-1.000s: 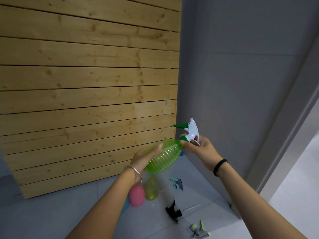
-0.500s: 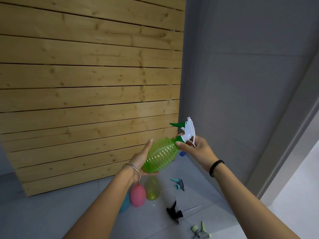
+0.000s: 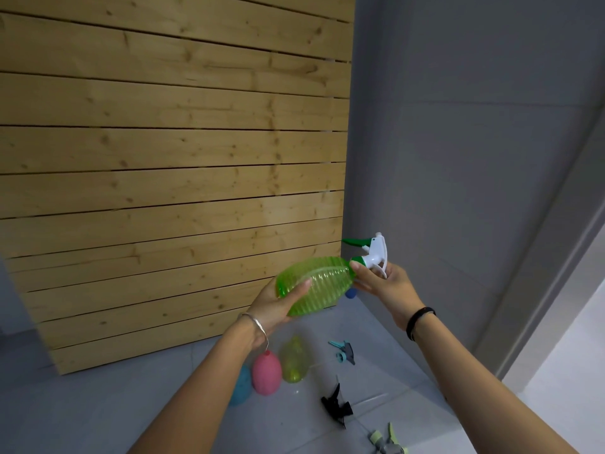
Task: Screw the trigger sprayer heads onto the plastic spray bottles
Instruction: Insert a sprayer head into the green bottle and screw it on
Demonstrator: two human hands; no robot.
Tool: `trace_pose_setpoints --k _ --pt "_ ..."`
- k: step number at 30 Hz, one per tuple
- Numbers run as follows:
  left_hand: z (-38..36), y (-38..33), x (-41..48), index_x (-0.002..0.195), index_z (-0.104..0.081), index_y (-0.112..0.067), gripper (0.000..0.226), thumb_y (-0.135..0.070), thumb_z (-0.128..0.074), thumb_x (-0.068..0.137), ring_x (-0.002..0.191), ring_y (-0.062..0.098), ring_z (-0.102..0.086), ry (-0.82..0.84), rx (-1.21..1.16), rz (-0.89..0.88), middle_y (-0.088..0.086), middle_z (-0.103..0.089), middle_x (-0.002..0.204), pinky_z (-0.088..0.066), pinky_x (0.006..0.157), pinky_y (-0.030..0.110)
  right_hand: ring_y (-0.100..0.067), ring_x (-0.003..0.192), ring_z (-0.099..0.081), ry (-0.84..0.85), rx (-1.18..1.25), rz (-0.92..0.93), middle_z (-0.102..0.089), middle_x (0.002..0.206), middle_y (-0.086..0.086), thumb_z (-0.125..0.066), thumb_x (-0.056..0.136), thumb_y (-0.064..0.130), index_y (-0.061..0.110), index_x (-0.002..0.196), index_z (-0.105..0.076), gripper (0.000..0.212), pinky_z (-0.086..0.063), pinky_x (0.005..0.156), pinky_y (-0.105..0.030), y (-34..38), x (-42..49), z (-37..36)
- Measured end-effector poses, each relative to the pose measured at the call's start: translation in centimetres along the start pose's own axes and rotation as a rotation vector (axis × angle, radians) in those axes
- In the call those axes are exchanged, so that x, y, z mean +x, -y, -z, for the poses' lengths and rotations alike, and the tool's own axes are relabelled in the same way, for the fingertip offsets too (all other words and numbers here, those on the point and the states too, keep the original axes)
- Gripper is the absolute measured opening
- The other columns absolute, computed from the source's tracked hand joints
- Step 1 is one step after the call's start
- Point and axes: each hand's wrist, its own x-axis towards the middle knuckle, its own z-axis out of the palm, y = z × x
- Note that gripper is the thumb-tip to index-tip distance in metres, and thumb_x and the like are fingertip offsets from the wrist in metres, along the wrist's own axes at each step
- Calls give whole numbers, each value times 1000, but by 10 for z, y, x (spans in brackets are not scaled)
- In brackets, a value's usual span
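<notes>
My left hand (image 3: 273, 306) grips the base of a ribbed green spray bottle (image 3: 319, 283), held nearly on its side in the air. My right hand (image 3: 381, 286) pinches the green collar at the bottle's neck, where a white trigger sprayer head (image 3: 373, 252) with a green nozzle sits. On the floor below stand a pink bottle (image 3: 266, 375), a yellow-green bottle (image 3: 294, 360) and a blue bottle (image 3: 240, 386) partly hidden by my left forearm. Loose sprayer heads lie nearby: a teal and grey one (image 3: 343, 350), a black one (image 3: 337, 407) and a pale green one (image 3: 388, 442).
A wooden slat wall (image 3: 170, 178) rises on the left and meets a grey wall (image 3: 458, 142) in the corner. The floor is grey tile (image 3: 82, 417). A small blue object (image 3: 351, 292) shows behind the held bottle.
The green bottle has tilted flatter and my left hand has shifted its grip around the base. My right hand stays at the collar of the sprayer head.
</notes>
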Motion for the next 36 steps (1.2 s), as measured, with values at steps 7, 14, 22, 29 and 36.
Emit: trace_pose_setpoints --k 7,14,22,29,36 --pt "1 -5 0 135 -35 -34 103 -85 -49 47 117 29 -57 -38 25 185 2 -44 141 -61 66 40 -15 93 -71 48 -11 -29 -74 101 -11 -70 83 22 6 100 -68 24 -56 76 -17 -3 -1 -6" --pt "4 1 1 139 -30 -35 124 -82 -71 31 117 22 -59 54 29 140 -2 -51 137 -55 89 43 -22 104 -68 50 6 -49 -71 111 -17 -68 84 21 1 114 -63 36 -55 78 -17 -3 -1 -3" --pt "9 8 6 128 -44 -32 108 -83 -69 36 115 20 -59 -22 166 -3 3 -56 133 -49 99 42 -27 109 -66 41 17 -57 -69 114 -21 -68 84 20 -1 114 -62 37 -53 94 -32 -2 2 1" --pt "-5 4 6 124 -46 -26 60 -60 -53 75 106 18 -60 -97 -81 27 5 -55 126 -56 83 41 -23 104 -68 75 1 -54 -71 110 -17 -69 84 18 0 107 -65 30 -56 84 -21 -2 1 -1" --pt "-3 -2 -3 134 -44 -27 112 -72 -77 37 117 26 -58 95 -89 158 7 -55 134 -56 85 43 -25 109 -66 72 -31 -83 -70 113 -17 -68 85 19 3 103 -67 25 -55 87 -22 -5 -4 3"
